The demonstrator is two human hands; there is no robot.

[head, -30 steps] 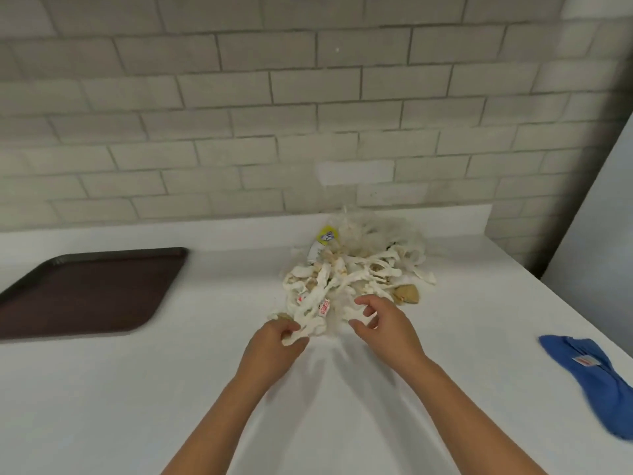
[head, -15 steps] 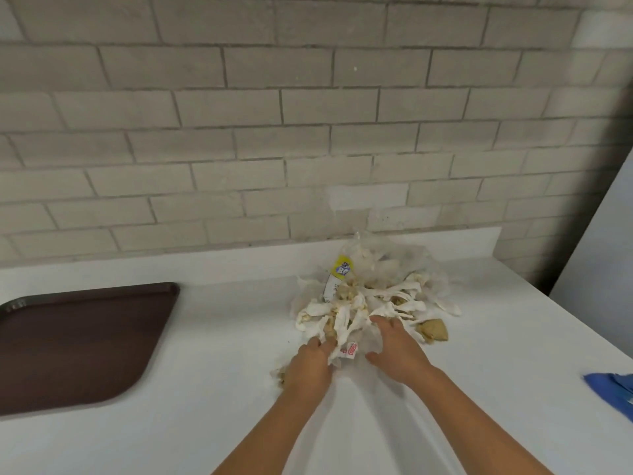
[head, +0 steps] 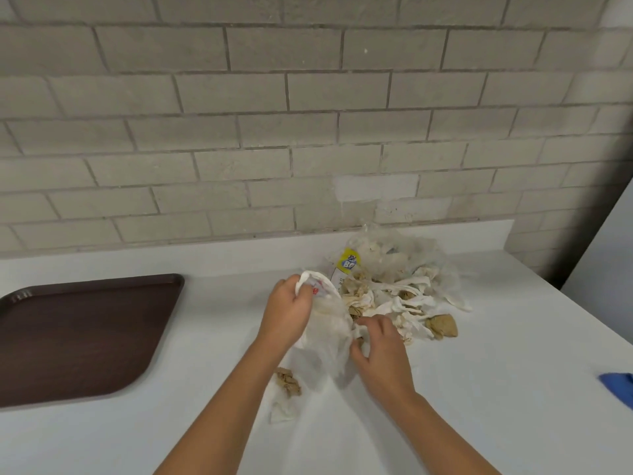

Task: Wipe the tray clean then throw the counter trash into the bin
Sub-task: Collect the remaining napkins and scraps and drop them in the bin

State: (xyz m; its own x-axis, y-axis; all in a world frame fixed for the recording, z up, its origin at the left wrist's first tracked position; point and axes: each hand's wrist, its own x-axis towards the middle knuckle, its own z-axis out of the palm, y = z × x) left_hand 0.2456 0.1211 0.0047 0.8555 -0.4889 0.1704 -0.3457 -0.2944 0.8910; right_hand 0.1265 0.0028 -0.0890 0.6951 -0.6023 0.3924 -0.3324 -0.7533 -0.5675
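Gripping, left fingers (head: pixel 301 296): curled tight round the bunched top of a thin white plastic bag (head: pixel 325 330). A second ago they lay low at the pile's near edge, and now the bag hangs raised off the bench.
Right fingers (head: pixel 378 325): bent down onto the near edge of the trash pile (head: pixel 394 293), touching the bag's side. I cannot tell whether they pinch anything.
Trash pile: against the back wall on the bench (head: pixel 496 371), made up of twisted white wrappers, tan wads and clear film. It looks tighter than a moment ago.
Left behind: a brown scrap (head: pixel 289 382) and a white scrap (head: pixel 282 411) lie loose by my left forearm, apart from the pile.
Tray (head: pixel 85 330): well to the left, dark, with no mess that I can see on it.
Blue cloth (head: pixel 618 389): at the far right edge, untouched.
Meaning: the wiping looks done and the trash step is under way. I judge one lift won't take everything, because the two strays need a second pick-up.
Bin: not in view.
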